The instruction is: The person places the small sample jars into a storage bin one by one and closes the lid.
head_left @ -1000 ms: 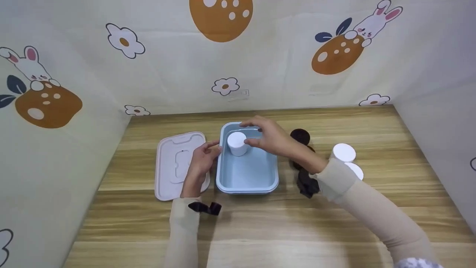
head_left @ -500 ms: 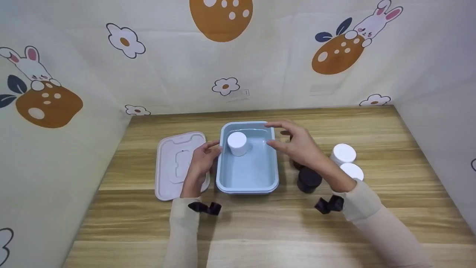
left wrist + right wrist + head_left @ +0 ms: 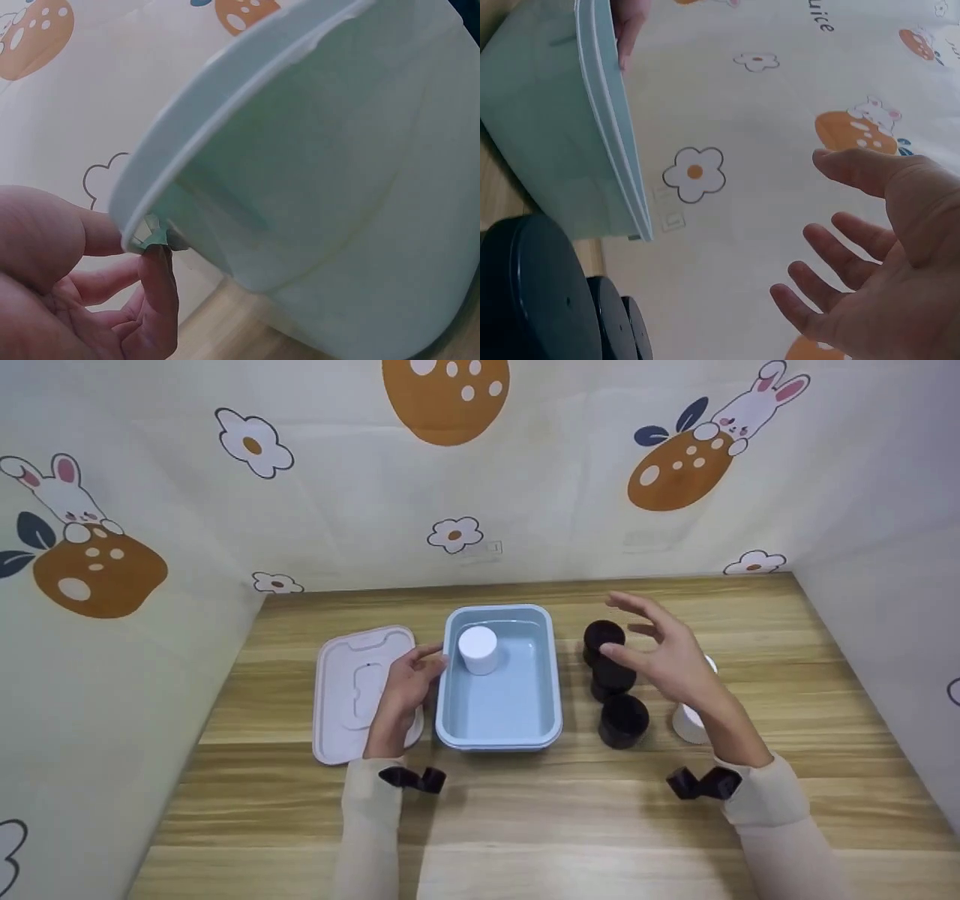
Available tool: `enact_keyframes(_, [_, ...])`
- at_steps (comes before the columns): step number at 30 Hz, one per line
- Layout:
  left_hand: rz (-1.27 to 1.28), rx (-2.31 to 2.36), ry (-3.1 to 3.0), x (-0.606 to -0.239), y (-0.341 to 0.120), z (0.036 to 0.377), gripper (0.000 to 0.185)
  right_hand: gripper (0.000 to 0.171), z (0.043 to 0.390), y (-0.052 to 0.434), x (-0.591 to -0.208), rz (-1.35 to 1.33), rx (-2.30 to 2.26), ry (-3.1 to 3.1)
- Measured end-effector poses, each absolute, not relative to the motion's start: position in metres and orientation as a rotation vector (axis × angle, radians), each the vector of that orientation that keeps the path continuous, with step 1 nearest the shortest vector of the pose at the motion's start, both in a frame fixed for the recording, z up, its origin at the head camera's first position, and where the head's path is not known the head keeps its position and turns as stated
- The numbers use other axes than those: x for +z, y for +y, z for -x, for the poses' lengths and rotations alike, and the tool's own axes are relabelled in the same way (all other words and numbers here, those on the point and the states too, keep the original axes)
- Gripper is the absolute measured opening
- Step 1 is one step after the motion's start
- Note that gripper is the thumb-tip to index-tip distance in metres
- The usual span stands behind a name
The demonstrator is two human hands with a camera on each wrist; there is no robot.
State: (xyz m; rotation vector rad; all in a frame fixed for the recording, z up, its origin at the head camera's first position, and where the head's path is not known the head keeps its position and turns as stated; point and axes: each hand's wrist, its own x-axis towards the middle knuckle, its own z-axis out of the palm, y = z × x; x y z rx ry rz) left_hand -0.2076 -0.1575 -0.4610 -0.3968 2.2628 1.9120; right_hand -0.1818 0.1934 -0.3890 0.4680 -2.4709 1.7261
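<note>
A light blue box (image 3: 556,697) stands open at the table's middle, with one white jar (image 3: 478,649) upright in its far left corner. My left hand (image 3: 429,657) lies over the pink lid (image 3: 346,697) and pinches the box's left rim; the left wrist view shows a fingertip (image 3: 161,289) under the rim of the box (image 3: 300,187). My right hand (image 3: 649,641) hovers with fingers spread above three black jars (image 3: 622,720), holding nothing. In the right wrist view the right hand (image 3: 885,247) is open beside the box (image 3: 547,150) and black jars (image 3: 532,292).
A white jar (image 3: 686,721) stands right of the black jars, partly hidden behind my right hand. Patterned fabric walls (image 3: 480,472) close in the wooden table (image 3: 525,825) at the back and on both sides.
My right hand let go of the white jar inside the box and moved right, above the black jars. The left hand stayed at the box's rim.
</note>
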Motion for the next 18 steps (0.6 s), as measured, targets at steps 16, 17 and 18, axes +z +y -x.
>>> enact_keyframes(16, [0.408,1.868,2.213,-0.461,-0.162,0.209,0.041,0.070,0.178,0.260,-0.409,-0.217,1.529,-2.473])
enact_keyframes(17, [0.406,1.869,2.213,-0.461,-0.162,0.209,0.040,0.073,0.179,0.263,-0.411,-0.224,1.523,-2.486])
enact_keyframes(18, [0.404,1.876,2.214,-0.461,-0.161,0.209,0.040,0.075,0.180,0.267,-0.413,-0.233,1.515,-2.500])
